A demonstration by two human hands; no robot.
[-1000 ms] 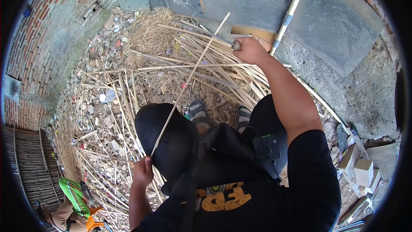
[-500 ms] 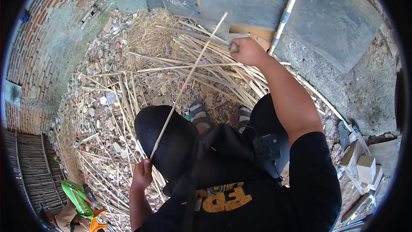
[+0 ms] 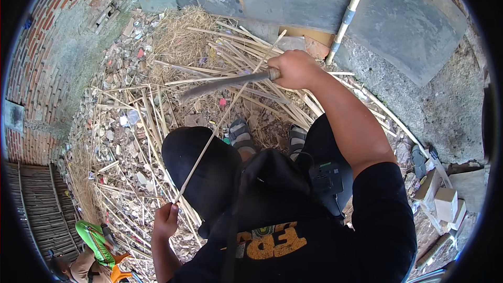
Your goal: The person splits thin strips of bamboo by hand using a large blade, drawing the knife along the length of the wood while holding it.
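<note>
My left hand (image 3: 166,221) pinches the lower end of a long, thin bamboo stick (image 3: 203,153), which slants up and away across my left knee. My right hand (image 3: 297,70) is closed round the handle of a machete (image 3: 220,85). Its dark blade points left and crosses the upper part of the stick; whether the two touch I cannot tell. Beneath them lies a loose heap of split bamboo strips (image 3: 249,47), spread over the rubble in front of my sandalled feet (image 3: 242,136).
Dry straw (image 3: 183,34) lies beyond the strips. A pale pole (image 3: 350,15) leans by grey panels (image 3: 304,0) at the back. Boxes (image 3: 445,204) stand at the right, a brick wall (image 3: 47,73) at the left. Another person in green trousers (image 3: 94,241) is at the lower left.
My right hand has turned, and the machete blade now shows plainly, pointing left across the stick. The stick's far end has dropped nearer and shifted slightly right; my left hand is slightly lower.
</note>
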